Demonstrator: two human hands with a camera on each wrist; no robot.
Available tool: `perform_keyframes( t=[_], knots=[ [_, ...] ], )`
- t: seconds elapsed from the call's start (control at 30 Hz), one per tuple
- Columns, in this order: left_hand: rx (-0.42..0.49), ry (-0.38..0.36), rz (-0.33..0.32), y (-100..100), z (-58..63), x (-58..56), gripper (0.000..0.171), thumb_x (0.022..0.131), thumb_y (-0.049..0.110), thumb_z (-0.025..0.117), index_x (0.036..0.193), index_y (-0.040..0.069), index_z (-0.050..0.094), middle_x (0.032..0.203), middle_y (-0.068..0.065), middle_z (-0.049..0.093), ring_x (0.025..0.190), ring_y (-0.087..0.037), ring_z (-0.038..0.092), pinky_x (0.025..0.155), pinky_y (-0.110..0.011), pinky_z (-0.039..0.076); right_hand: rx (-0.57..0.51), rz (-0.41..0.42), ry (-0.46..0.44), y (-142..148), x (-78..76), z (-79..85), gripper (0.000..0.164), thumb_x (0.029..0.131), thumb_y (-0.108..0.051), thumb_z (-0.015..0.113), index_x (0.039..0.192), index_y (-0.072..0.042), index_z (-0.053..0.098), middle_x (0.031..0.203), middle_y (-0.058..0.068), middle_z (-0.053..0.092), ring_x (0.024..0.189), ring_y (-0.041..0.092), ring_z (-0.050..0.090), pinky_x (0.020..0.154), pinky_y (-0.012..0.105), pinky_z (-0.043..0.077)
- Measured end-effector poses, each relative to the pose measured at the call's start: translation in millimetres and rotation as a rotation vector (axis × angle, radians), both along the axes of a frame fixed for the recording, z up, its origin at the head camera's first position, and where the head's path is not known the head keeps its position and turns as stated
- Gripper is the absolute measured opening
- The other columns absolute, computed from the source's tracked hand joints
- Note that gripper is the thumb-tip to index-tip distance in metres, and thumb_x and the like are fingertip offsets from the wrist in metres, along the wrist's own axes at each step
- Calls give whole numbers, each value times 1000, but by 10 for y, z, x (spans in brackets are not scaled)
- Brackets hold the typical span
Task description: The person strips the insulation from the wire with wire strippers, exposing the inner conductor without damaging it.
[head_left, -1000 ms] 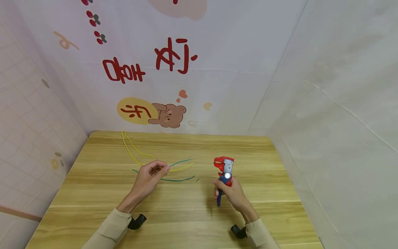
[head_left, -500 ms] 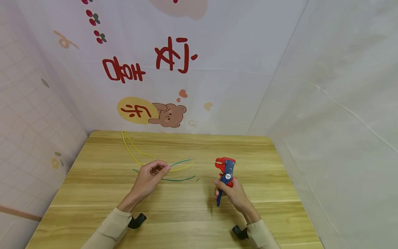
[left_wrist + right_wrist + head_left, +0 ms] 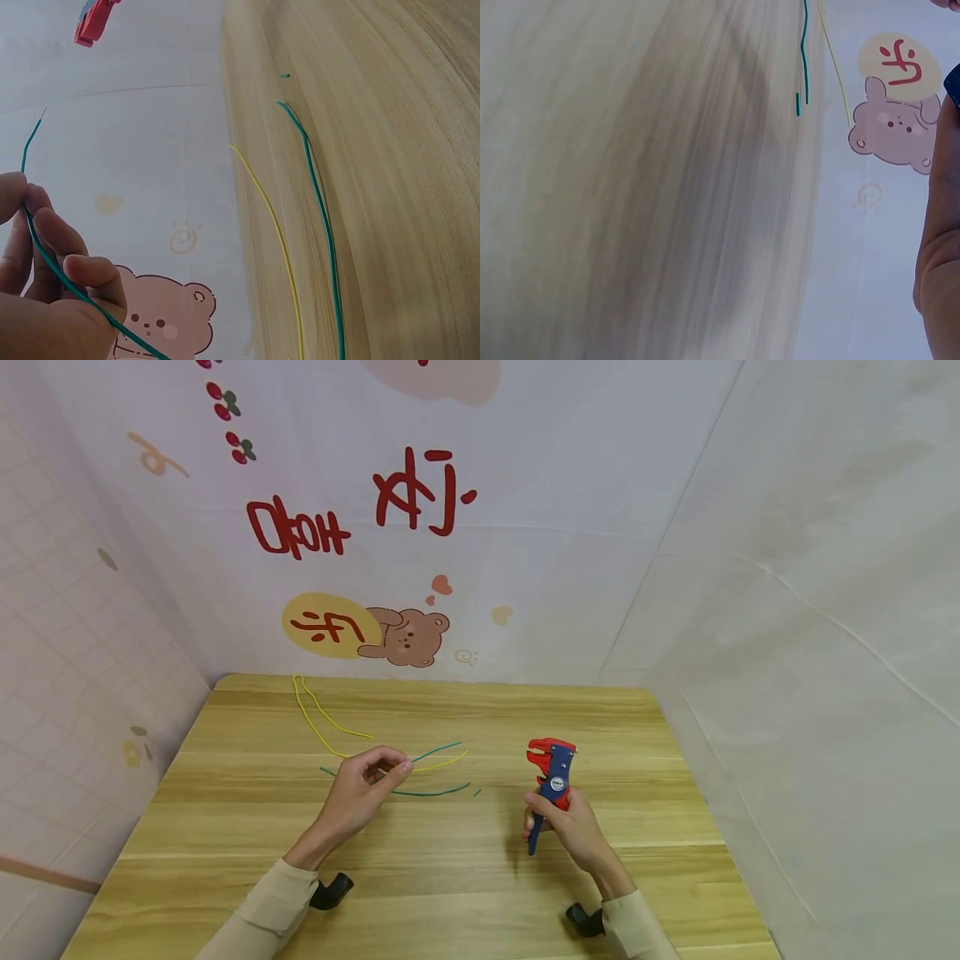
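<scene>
Between thumb and fingertips, my left hand (image 3: 365, 787) pinches a green wire (image 3: 27, 148). In the left wrist view its upper end shows a thin bare strand, and the rest of the wire runs down across the palm. To the right, my right hand (image 3: 583, 833) grips a red and blue wire stripper (image 3: 557, 767) by its handles, with the red head pointing up and away. The stripper stands apart from the held wire. Only the edge of the right hand and a bit of dark handle show in the right wrist view.
Another green wire (image 3: 324, 217) lies on the wooden table (image 3: 442, 877) beside a yellow wire (image 3: 274, 214), which loops to the back edge. A short green offcut (image 3: 477, 792) lies off the green wire's end. A printed cloth wall (image 3: 540, 568) rises behind the table.
My right hand has shifted slightly right with the wire stripper, whose blue side shows now where it looked silvery before. The left hand stays in place with the green wire.
</scene>
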State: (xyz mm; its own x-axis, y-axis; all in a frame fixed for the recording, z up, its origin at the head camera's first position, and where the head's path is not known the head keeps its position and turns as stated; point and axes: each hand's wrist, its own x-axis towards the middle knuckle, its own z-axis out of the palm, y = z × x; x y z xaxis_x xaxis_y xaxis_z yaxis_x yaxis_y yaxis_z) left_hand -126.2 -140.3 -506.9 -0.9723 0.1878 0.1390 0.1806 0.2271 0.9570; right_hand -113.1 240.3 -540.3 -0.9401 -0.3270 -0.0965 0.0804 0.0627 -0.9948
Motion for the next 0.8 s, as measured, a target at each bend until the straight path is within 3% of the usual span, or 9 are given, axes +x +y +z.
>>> perform_keyframes(
  t=[0.1,0.57,0.67,0.8],
  knots=[
    [-10,9,-3,-4,-8,-2,10,112,23,74,115,17,81,107,-3,77,91,-14,68,83,-27,57,3,-9,-8,14,7,3,24,118,-22,63,111,1,65,82,0,75,76,16,79,79,44,71],
    [-50,24,-6,-8,-56,-39,8,111,24,75,114,21,82,108,-6,80,92,-12,68,83,-27,55,-42,-63,-3,130,3,-66,17,118,-20,63,109,-6,67,82,2,76,76,18,81,80,46,72],
    [-65,23,-1,3,-62,-50,8,111,26,76,115,22,82,109,-8,81,93,-11,68,86,-27,54,-54,-77,-5,156,11,-83,18,117,-20,63,110,-4,66,81,1,76,76,18,80,79,46,72],
    [-98,25,23,25,-63,-69,8,110,28,78,115,24,83,107,-1,82,94,-11,69,90,-28,53,-62,-98,-10,179,23,-96,28,117,-20,64,112,8,62,80,1,76,74,18,80,78,47,72]
  ],
)
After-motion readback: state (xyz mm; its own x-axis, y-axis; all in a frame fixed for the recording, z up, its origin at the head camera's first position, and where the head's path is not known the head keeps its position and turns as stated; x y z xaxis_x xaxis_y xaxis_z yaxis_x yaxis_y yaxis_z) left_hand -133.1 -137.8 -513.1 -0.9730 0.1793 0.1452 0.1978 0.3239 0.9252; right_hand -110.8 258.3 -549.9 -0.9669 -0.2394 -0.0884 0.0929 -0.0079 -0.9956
